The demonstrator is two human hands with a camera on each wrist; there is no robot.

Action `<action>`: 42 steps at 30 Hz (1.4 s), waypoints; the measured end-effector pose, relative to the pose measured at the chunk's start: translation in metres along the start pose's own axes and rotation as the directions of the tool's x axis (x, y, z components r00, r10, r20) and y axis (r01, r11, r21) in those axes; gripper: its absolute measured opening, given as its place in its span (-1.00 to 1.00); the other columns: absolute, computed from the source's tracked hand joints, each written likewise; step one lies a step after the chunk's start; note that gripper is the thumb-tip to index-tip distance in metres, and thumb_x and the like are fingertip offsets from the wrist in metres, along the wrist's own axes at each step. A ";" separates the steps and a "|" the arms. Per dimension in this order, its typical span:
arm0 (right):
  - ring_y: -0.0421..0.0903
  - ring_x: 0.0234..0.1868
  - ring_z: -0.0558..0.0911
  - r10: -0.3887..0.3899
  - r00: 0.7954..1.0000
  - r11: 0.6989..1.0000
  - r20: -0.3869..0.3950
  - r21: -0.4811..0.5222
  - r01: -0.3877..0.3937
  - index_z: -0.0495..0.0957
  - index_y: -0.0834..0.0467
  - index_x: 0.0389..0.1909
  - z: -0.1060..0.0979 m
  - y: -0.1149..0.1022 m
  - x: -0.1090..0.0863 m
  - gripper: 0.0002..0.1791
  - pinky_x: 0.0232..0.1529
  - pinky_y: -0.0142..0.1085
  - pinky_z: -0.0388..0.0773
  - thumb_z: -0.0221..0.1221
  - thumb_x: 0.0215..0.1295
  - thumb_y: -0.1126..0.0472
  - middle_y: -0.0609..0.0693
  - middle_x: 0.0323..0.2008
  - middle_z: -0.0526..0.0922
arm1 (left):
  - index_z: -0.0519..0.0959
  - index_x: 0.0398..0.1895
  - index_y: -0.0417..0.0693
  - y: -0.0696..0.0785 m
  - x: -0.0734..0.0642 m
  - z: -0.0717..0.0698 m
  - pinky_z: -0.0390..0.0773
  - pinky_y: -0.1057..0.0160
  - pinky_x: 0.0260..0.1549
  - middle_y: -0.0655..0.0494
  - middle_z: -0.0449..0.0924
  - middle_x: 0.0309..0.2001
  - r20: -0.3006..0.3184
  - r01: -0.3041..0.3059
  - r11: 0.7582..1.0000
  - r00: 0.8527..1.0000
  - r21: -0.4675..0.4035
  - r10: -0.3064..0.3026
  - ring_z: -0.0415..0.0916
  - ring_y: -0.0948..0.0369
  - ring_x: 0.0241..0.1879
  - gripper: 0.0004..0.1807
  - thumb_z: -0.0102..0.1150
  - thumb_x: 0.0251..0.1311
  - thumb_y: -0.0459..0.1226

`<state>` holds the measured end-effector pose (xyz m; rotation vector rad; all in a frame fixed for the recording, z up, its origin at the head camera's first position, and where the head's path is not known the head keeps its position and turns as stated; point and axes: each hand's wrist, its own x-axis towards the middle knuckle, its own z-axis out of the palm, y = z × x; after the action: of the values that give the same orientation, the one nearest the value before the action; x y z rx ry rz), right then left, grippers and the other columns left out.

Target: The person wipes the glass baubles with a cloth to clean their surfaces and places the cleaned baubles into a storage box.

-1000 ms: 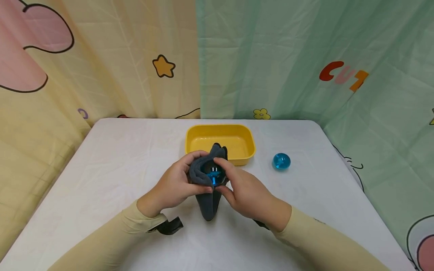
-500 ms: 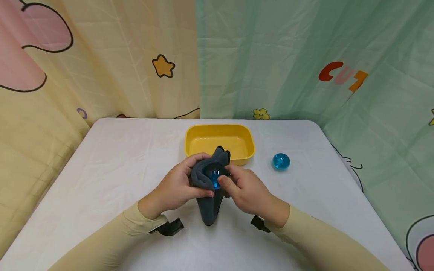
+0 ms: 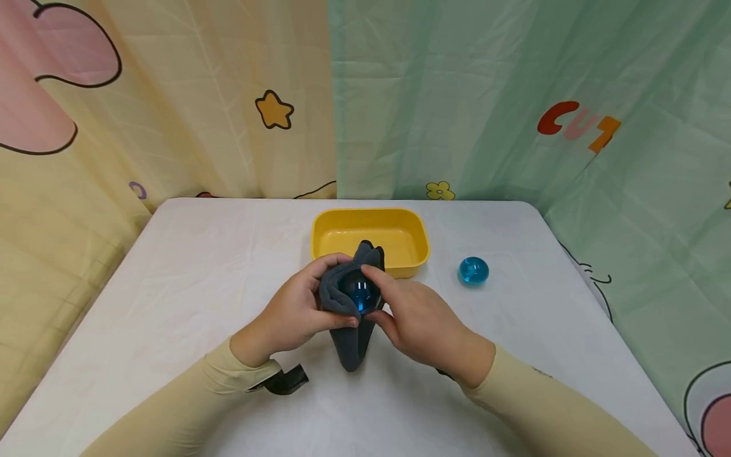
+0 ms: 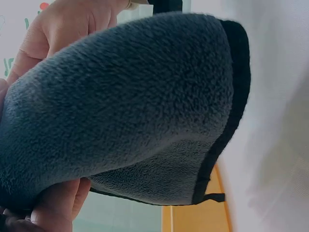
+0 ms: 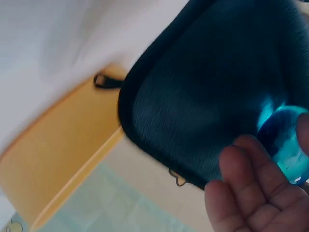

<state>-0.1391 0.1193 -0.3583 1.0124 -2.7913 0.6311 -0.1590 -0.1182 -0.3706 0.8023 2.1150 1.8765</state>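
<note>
A clear blue ball (image 3: 363,293) sits in the folds of a dark grey cloth (image 3: 349,346), which has a black edging and a small loop at one corner. My left hand (image 3: 294,311) grips the cloth from the left, thumb in front, so the cloth wraps that side of the ball. On the other side my right hand (image 3: 425,317) holds the ball between thumb and fingers; the right wrist view shows the ball (image 5: 289,142) against the fingers. In the left wrist view the fleecy cloth (image 4: 120,96) hides the ball.
Behind the hands stands a yellow tub (image 3: 419,257), its near rim partly covered by the cloth. A second clear blue ball (image 3: 473,271) lies on the white tabletop (image 3: 200,273) to the right of the tub. Patterned curtains (image 3: 434,95) hang behind the table.
Half a second ago my right thumb lay across the ball's front; now thumb and fingers are spread around its right side. Cloth and ball have risen slightly in view.
</note>
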 end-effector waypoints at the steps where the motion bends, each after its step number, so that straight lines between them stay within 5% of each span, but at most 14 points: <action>1: -0.10 -0.12 0.71 -0.008 1.000 1.000 -0.011 -0.019 0.008 0.21 0.19 0.55 0.000 0.000 0.000 -0.18 0.05 -0.22 0.75 0.38 0.41 0.09 0.03 0.04 0.76 | 0.30 0.47 -0.14 0.000 0.000 0.000 0.76 0.17 0.07 -0.23 0.55 0.33 0.002 0.000 1.000 1.000 -0.003 0.000 0.66 -0.07 0.19 -0.10 0.55 0.06 -0.51; 3: -0.13 -0.14 0.72 -0.002 1.000 1.000 -0.018 -0.011 0.001 0.25 0.23 0.51 -0.001 0.001 0.000 -0.19 0.03 -0.25 0.75 0.38 0.39 0.05 0.02 0.02 0.77 | 0.30 0.48 -0.13 0.000 -0.001 0.000 0.76 0.17 0.08 -0.23 0.55 0.33 0.007 -0.004 1.000 1.000 -0.007 0.004 0.66 -0.06 0.19 -0.11 0.55 0.07 -0.51; 7: -0.19 -0.28 0.67 0.086 0.996 0.981 0.035 0.170 -0.091 0.27 0.27 0.44 -0.002 0.001 0.000 -0.27 -0.21 -0.38 0.72 0.34 0.44 0.03 -0.02 -0.14 0.76 | 0.30 0.48 -0.14 -0.001 -0.001 0.001 0.76 0.17 0.08 -0.24 0.55 0.32 0.022 -0.003 1.000 1.000 -0.030 0.004 0.66 -0.04 0.17 -0.11 0.55 0.09 -0.48; 10: -0.23 -0.43 0.56 0.154 0.982 0.921 0.107 0.346 -0.182 0.35 0.24 0.34 -0.001 0.001 0.001 -0.47 -0.42 -0.43 0.59 0.23 0.55 0.05 -0.09 -0.36 0.69 | 0.30 0.47 -0.14 -0.001 -0.002 0.003 0.76 0.18 0.06 -0.24 0.56 0.31 0.026 0.013 0.999 1.000 -0.037 -0.012 0.67 -0.02 0.15 -0.11 0.56 0.08 -0.48; 15: -0.19 -0.29 0.64 0.220 0.954 0.808 0.203 0.510 -0.295 0.46 0.22 0.26 0.002 0.002 0.002 -0.61 -0.16 -0.37 0.71 0.04 0.68 0.02 -0.03 -0.24 0.75 | 0.30 0.47 -0.12 -0.003 -0.002 0.004 0.76 0.19 0.07 -0.23 0.55 0.33 0.020 0.042 0.999 0.999 -0.023 -0.042 0.67 -0.03 0.15 -0.11 0.56 0.08 -0.48; 18: -0.15 -0.11 0.68 0.203 0.963 0.830 0.176 0.491 -0.265 0.36 0.22 0.42 0.004 0.000 0.001 -0.50 0.07 -0.26 0.74 0.04 0.68 0.01 0.03 0.02 0.75 | 0.31 0.47 -0.12 -0.005 -0.001 0.004 0.76 0.19 0.06 -0.22 0.56 0.32 0.012 0.041 0.999 0.999 -0.011 -0.041 0.69 -0.02 0.14 -0.10 0.57 0.07 -0.48; 23: -0.14 -0.03 0.70 0.102 0.990 0.944 0.097 0.304 -0.127 -0.02 0.19 0.61 0.005 -0.003 0.000 -0.20 0.09 -0.22 0.75 0.20 0.58 0.12 0.09 0.16 0.70 | 0.32 0.47 -0.13 -0.005 -0.001 0.002 0.76 0.20 0.06 -0.20 0.56 0.31 -0.018 0.016 1.000 1.000 0.009 -0.016 0.67 -0.04 0.16 -0.11 0.57 0.06 -0.49; 28: -0.11 -0.12 0.70 0.008 1.000 1.000 -0.009 0.006 -0.008 0.16 0.18 0.55 0.004 -0.001 0.001 -0.16 0.03 -0.22 0.75 0.38 0.41 0.12 0.05 0.05 0.75 | 0.33 0.46 -0.12 -0.003 -0.001 0.001 0.75 0.19 0.08 -0.19 0.55 0.33 -0.014 0.011 1.000 1.000 0.005 -0.011 0.65 -0.05 0.19 -0.12 0.57 0.06 -0.48; 32: -0.11 -0.15 0.71 -0.039 0.998 0.997 -0.052 -0.067 0.036 0.28 0.21 0.50 0.002 0.002 0.001 -0.17 0.02 -0.23 0.75 0.43 0.34 0.05 0.01 -0.02 0.79 | 0.33 0.46 -0.12 -0.002 -0.001 0.001 0.75 0.19 0.08 -0.19 0.55 0.33 -0.004 0.008 1.000 1.000 -0.004 -0.008 0.65 -0.05 0.19 -0.12 0.57 0.07 -0.47; 36: -0.15 -0.20 0.70 0.042 0.999 0.994 0.016 0.103 -0.043 0.28 0.24 0.47 0.000 0.003 0.002 -0.24 -0.12 -0.34 0.74 0.37 0.41 0.01 0.00 -0.07 0.77 | 0.32 0.46 -0.14 -0.002 -0.002 0.001 0.76 0.19 0.07 -0.22 0.55 0.32 0.013 0.002 1.000 1.000 -0.018 -0.002 0.67 -0.04 0.17 -0.13 0.56 0.08 -0.48; 39: -0.18 -0.34 0.64 0.124 0.987 0.941 0.097 0.304 -0.148 0.35 0.24 0.38 0.000 0.004 0.002 -0.41 -0.32 -0.42 0.65 0.26 0.52 0.03 -0.02 -0.25 0.74 | 0.31 0.47 -0.14 -0.003 -0.002 0.002 0.76 0.18 0.06 -0.24 0.57 0.31 0.026 0.004 1.000 1.000 -0.030 -0.003 0.68 -0.01 0.15 -0.13 0.55 0.09 -0.47; 42: -0.20 -0.37 0.61 0.175 0.969 0.863 0.175 0.446 -0.236 0.46 0.22 0.30 0.002 0.005 0.004 -0.57 -0.31 -0.43 0.65 0.13 0.62 0.04 -0.03 -0.29 0.73 | 0.30 0.47 -0.13 -0.004 -0.002 0.003 0.76 0.19 0.06 -0.24 0.56 0.32 0.033 0.019 0.999 0.999 -0.037 -0.017 0.70 0.02 0.13 -0.13 0.55 0.10 -0.47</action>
<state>-0.1450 0.1193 -0.3607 0.8412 -2.9548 1.3641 -0.1570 -0.1173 -0.3750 0.7978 2.0541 1.8752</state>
